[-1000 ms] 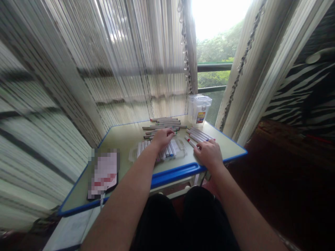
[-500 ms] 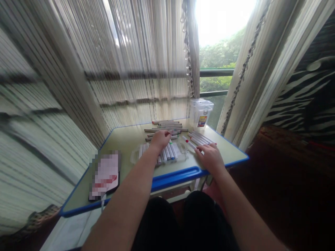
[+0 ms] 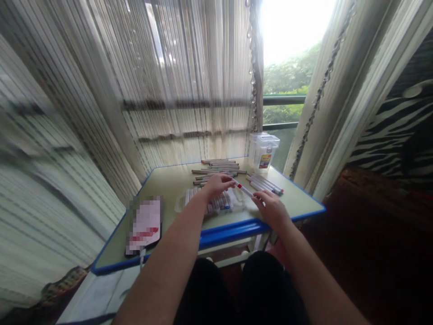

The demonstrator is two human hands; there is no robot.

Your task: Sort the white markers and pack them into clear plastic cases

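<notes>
A white marker (image 3: 246,191) with a red band slants between my two hands above the table. My right hand (image 3: 272,205) is closed on its near end. At its far end, the fingers of my left hand (image 3: 218,187) are pinched together on the tip. Under my left hand and forearm lies a clear plastic tray (image 3: 178,204) with a row of white markers (image 3: 222,201) in it; part of the row is hidden. Several more white markers (image 3: 265,184) lie side by side just beyond my right hand.
Loose grey-white markers (image 3: 219,171) lie in a pile behind the tray. A clear lidded box (image 3: 260,151) stands at the back right. On the left is a phone-like slab (image 3: 145,225), blurred out, with a cable. A blue edge (image 3: 233,232) rims the table (image 3: 294,198).
My left hand has moved from above the tray to the far end of the marker in my right hand. That marker is raised slightly. The view has shifted a little.
</notes>
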